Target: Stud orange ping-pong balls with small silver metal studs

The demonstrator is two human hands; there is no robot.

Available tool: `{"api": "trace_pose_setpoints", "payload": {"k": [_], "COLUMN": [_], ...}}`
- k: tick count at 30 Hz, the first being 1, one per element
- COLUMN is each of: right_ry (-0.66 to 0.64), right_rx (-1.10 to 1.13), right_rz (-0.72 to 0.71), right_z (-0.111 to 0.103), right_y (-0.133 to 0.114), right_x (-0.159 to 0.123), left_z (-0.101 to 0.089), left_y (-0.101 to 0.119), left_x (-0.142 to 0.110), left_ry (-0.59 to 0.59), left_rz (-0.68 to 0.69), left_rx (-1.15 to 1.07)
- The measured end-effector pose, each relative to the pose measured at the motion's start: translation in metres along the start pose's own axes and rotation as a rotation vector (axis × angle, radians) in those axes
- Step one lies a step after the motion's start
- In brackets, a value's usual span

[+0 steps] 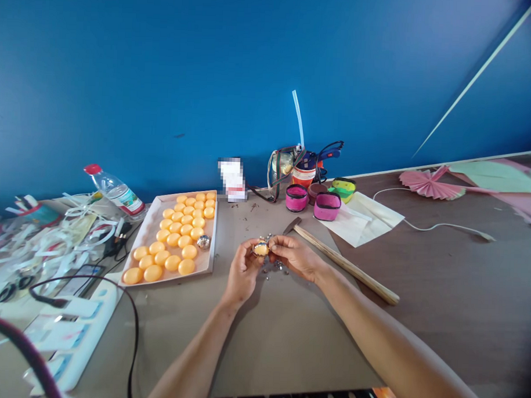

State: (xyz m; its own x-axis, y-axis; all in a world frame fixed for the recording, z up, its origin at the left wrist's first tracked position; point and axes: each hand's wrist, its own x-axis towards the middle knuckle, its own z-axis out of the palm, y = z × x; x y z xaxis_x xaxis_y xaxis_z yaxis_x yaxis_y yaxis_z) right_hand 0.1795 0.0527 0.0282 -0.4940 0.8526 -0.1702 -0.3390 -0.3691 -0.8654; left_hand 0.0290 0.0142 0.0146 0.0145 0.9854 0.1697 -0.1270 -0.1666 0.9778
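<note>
To the right of the shallow white tray (205, 259), well apart from its rim, an orange ball (261, 250) partly covered in silver pieces is held up between two bare hands. The left hand (244, 269) is the nearer to the tray; its thumb and fingers are clamped on the ball's tray-side edge, leaving an orange patch bare toward the camera. The right hand (293, 256) meets the ball on the side away from the tray, thumb and fingertips bunched close together against its edge; I cannot tell whether they pinch the ball itself or a small piece on it.

Loose silver bits (280, 267) lie on the table to the right of the tray, below and around the hands. A wooden-handled hammer (348, 263) lies farther right of the tray, past the right hand. Inside the tray sit rows of plain orange balls (174, 239), with one silver-covered ball (203, 241) by its right wall. A red-capped bottle (117, 191) leans just left of the tray.
</note>
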Motion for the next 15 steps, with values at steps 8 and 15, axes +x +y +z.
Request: {"api": "trace_pose_setpoints", "payload": {"k": [8,15], "right_ry": [-0.026,-0.091], "right_rx": [-0.004,0.035], "right_rz": [0.013,-0.005], "right_z": [-0.0019,-0.0006], "right_y": [-0.0013,-0.0017], "right_x": [-0.0004,-0.0019], "left_z": [-0.0007,-0.0015], "left_y": [-0.0023,0.0029], "left_x": [-0.0004,0.0000], "left_ry": [0.004,-0.003], "left_rz": [-0.025,-0.129], "left_rx": [-0.020,-0.204]}}
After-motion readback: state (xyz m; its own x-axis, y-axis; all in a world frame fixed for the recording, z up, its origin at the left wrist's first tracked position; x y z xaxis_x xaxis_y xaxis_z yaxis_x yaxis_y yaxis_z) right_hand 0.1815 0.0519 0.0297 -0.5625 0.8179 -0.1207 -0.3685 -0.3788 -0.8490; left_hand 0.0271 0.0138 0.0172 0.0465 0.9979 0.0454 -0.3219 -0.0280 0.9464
